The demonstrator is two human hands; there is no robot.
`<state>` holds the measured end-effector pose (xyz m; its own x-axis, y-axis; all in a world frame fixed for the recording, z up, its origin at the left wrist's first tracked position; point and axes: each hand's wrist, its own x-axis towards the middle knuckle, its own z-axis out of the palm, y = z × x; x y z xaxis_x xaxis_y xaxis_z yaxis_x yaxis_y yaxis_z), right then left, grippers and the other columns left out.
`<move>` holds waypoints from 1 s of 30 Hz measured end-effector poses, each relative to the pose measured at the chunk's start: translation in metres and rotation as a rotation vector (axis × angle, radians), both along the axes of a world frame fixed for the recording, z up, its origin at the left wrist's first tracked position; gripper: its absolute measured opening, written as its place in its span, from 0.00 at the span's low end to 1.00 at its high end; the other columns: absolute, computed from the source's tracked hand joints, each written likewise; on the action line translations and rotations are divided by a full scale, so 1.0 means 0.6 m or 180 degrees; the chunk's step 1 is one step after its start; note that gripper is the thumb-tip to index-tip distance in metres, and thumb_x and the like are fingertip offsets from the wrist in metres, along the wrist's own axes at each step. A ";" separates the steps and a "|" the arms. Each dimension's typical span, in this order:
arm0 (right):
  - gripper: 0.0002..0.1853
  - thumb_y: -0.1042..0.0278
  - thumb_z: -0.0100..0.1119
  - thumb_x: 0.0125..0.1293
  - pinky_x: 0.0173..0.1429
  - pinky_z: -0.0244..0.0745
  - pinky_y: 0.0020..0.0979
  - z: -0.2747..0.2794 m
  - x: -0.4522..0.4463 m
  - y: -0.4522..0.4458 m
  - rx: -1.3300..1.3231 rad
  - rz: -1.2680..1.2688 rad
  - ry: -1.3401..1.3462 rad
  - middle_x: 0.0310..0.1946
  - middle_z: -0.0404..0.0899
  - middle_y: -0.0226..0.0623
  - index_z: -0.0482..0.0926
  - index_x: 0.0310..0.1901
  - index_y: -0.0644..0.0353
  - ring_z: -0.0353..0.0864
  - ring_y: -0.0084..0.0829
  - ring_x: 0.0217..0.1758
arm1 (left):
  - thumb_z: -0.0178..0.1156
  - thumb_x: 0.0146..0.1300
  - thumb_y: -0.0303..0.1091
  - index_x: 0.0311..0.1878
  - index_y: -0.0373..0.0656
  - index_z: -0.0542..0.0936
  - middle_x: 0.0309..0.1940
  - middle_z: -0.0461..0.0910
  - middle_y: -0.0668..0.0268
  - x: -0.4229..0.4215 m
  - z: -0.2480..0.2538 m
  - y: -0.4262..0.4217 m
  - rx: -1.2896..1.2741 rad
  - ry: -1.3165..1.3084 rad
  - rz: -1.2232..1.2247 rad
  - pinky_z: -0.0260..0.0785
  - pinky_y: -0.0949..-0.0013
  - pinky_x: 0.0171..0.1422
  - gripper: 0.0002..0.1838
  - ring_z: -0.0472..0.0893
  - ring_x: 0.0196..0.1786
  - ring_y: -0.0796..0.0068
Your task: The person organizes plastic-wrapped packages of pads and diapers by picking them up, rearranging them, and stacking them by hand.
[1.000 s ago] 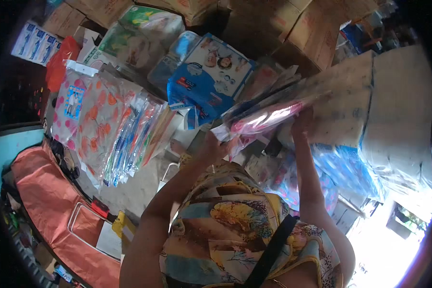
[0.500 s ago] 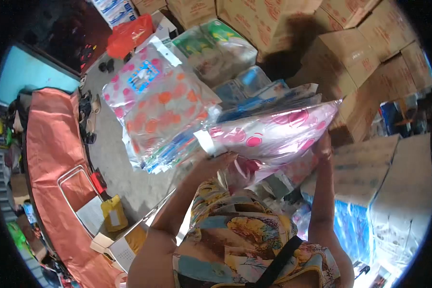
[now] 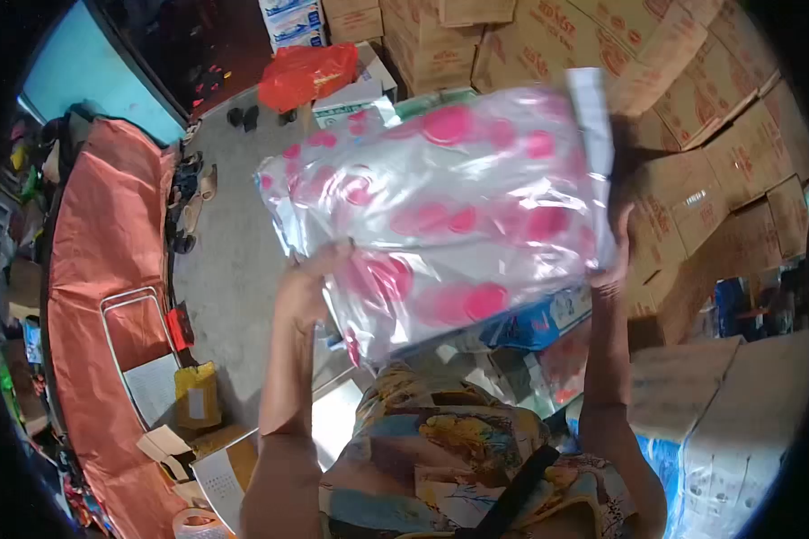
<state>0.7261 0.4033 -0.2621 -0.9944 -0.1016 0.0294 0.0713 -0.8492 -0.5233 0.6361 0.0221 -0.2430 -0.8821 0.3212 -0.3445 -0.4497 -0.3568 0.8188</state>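
Held out in front of me is a shiny clear plastic package with pink dots [image 3: 458,216], a white strip [image 3: 593,162] along its right end. My left hand [image 3: 322,269] grips its left edge, fingers closed over the top. At the lower right corner, beside the white strip, my right hand [image 3: 616,256] has hold of it, its thumb pointing up. Most of the other plastic packages are hidden behind this one; a blue package [image 3: 539,321] shows under its lower edge.
Brown cartons [image 3: 692,202] are stacked at the back and right. A red plastic bag [image 3: 307,76] lies on a box at the back. To the left stand an orange-red covered long piece [image 3: 108,234], shoes [image 3: 191,211] on the floor, and a yellow container [image 3: 198,395].
The pink-dotted package has swung round and been laid flatter: its white strip went from the left end to the right. My left hand moved left along with it.
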 end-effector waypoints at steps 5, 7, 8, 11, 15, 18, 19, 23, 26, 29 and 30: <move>0.31 0.43 0.42 0.58 0.56 0.59 0.35 0.062 -0.115 -0.138 0.1650 -0.0410 -0.0498 0.45 0.69 0.36 0.62 0.53 0.63 0.65 0.31 0.51 | 0.57 0.50 0.28 0.44 0.35 0.69 0.34 0.73 0.64 -0.114 -0.020 -0.060 0.0315 0.0322 -0.0074 0.70 0.71 0.38 0.17 0.75 0.35 0.73; 0.24 0.54 0.46 0.60 0.54 0.60 0.32 -0.006 -0.204 -0.114 0.2358 -0.0022 -0.0033 0.43 0.70 0.34 0.64 0.52 0.62 0.66 0.28 0.49 | 0.55 0.51 0.28 0.41 0.35 0.70 0.32 0.74 0.64 -0.161 -0.032 -0.077 0.0208 0.0315 -0.0040 0.70 0.71 0.37 0.13 0.75 0.33 0.74; 0.24 0.54 0.46 0.60 0.54 0.60 0.32 -0.011 -0.232 -0.120 0.2363 -0.0021 -0.0031 0.43 0.70 0.34 0.64 0.52 0.62 0.66 0.28 0.49 | 0.52 0.53 0.28 0.38 0.35 0.71 0.31 0.74 0.65 -0.183 -0.038 -0.085 0.0093 0.0287 -0.0009 0.70 0.72 0.36 0.09 0.75 0.32 0.74; 0.23 0.72 0.53 0.54 0.47 0.66 0.26 -0.023 -0.306 -0.183 0.2122 -0.0303 -0.0545 0.42 0.71 0.33 0.62 0.52 0.64 0.70 0.24 0.43 | 0.53 0.54 0.30 0.38 0.36 0.72 0.29 0.74 0.65 -0.260 -0.079 -0.116 -0.0070 0.0543 0.0329 0.69 0.73 0.34 0.10 0.74 0.29 0.76; 0.27 0.76 0.54 0.52 0.47 0.66 0.28 -0.047 -0.383 -0.231 0.1937 -0.0554 -0.0745 0.41 0.70 0.35 0.59 0.55 0.64 0.70 0.25 0.43 | 0.53 0.52 0.29 0.44 0.36 0.68 0.34 0.73 0.63 -0.346 -0.111 -0.155 -0.0377 0.0827 0.0462 0.67 0.73 0.39 0.15 0.73 0.35 0.74; 0.28 0.75 0.54 0.52 0.46 0.67 0.28 -0.078 -0.421 -0.243 0.2062 -0.0409 -0.0906 0.42 0.70 0.35 0.58 0.56 0.62 0.70 0.25 0.43 | 0.51 0.49 0.24 0.51 0.33 0.60 0.42 0.70 0.57 -0.368 -0.151 -0.153 -0.0204 0.1122 0.0948 0.64 0.71 0.49 0.24 0.72 0.42 0.68; 0.28 0.75 0.54 0.52 0.46 0.67 0.28 -0.112 -0.437 -0.238 0.2063 -0.0389 -0.0918 0.42 0.70 0.35 0.58 0.56 0.62 0.70 0.25 0.43 | 0.51 0.49 0.23 0.52 0.32 0.58 0.42 0.69 0.56 -0.368 -0.165 -0.151 0.0005 0.1128 0.1042 0.64 0.70 0.50 0.25 0.72 0.43 0.67; 0.32 0.72 0.58 0.48 0.47 0.66 0.30 -0.191 -0.472 -0.217 0.3229 -0.0685 -0.0686 0.46 0.68 0.43 0.57 0.56 0.65 0.69 0.30 0.45 | 0.55 0.53 0.29 0.60 0.34 0.43 0.47 0.65 0.48 -0.351 -0.221 -0.146 -0.0412 0.1343 0.1402 0.64 0.64 0.52 0.37 0.70 0.48 0.61; 0.35 0.58 0.57 0.52 0.51 0.63 0.30 -0.127 -0.441 -0.250 0.4636 -0.1445 -0.0915 0.52 0.63 0.44 0.53 0.59 0.61 0.64 0.31 0.52 | 0.57 0.52 0.31 0.61 0.34 0.36 0.49 0.64 0.46 -0.296 -0.161 -0.123 -0.0550 0.1074 0.1739 0.61 0.62 0.55 0.43 0.69 0.50 0.59; 0.33 0.53 0.52 0.56 0.53 0.61 0.28 -0.110 -0.443 -0.256 0.4295 -0.0827 -0.0809 0.53 0.63 0.43 0.54 0.59 0.60 0.61 0.30 0.55 | 0.56 0.54 0.41 0.60 0.31 0.31 0.53 0.61 0.48 -0.313 -0.217 -0.147 -0.0794 0.0916 0.1435 0.54 0.69 0.59 0.47 0.66 0.54 0.63; 0.32 0.53 0.51 0.56 0.53 0.61 0.27 -0.106 -0.445 -0.257 0.3908 -0.0448 -0.0812 0.52 0.64 0.43 0.55 0.59 0.59 0.62 0.29 0.56 | 0.55 0.53 0.45 0.60 0.31 0.32 0.55 0.59 0.49 -0.331 -0.246 -0.150 -0.0991 0.0929 0.1412 0.53 0.70 0.60 0.48 0.63 0.56 0.65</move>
<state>0.4588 0.2488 -0.3257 -0.9623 0.1811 -0.2029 0.2349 0.1773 -0.9557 0.4374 -0.0676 -0.3909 -0.9807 -0.1749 -0.0873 -0.0547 -0.1830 0.9816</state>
